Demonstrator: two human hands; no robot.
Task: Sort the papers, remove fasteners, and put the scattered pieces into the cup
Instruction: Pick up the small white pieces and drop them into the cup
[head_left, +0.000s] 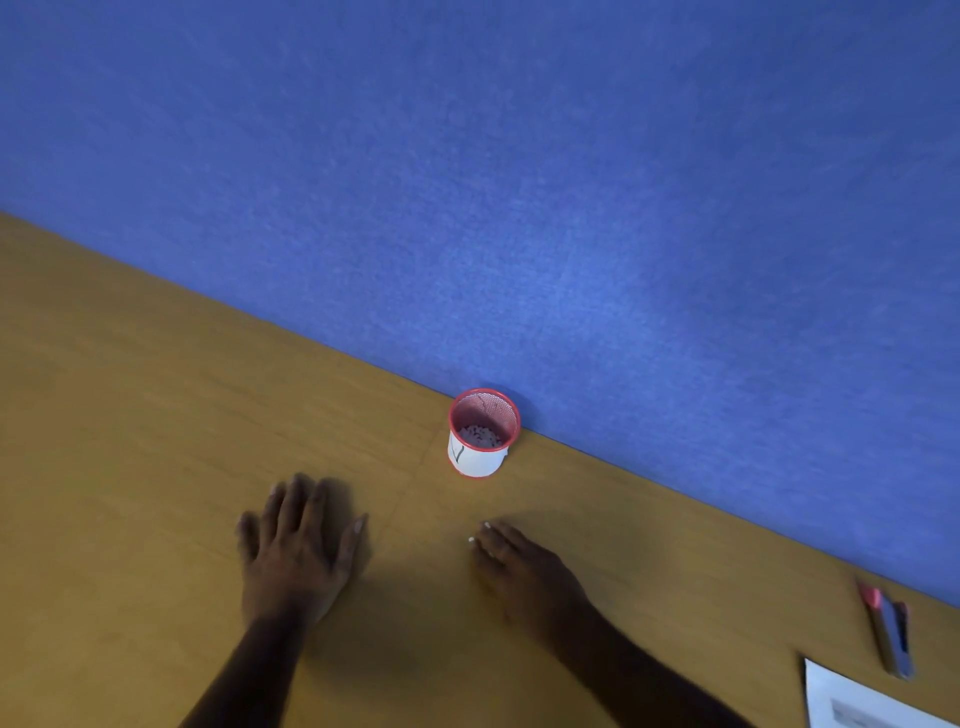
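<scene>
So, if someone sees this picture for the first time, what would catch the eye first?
Probably the red mesh cup, standing alone against the blue wall at the back edge of the wooden table, with small pale pieces inside. Next, the two hands: the left hand spread flat, the right hand beside it, both empty. Papers peek in at the lower right corner.

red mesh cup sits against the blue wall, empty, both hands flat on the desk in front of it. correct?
Not quite: the cup is not empty. The head view shows small pale pieces piled in its bottom. The rest holds: it is a red mesh cup against the blue wall, with the left hand and right hand on the desk in front of it, holding nothing.
</scene>
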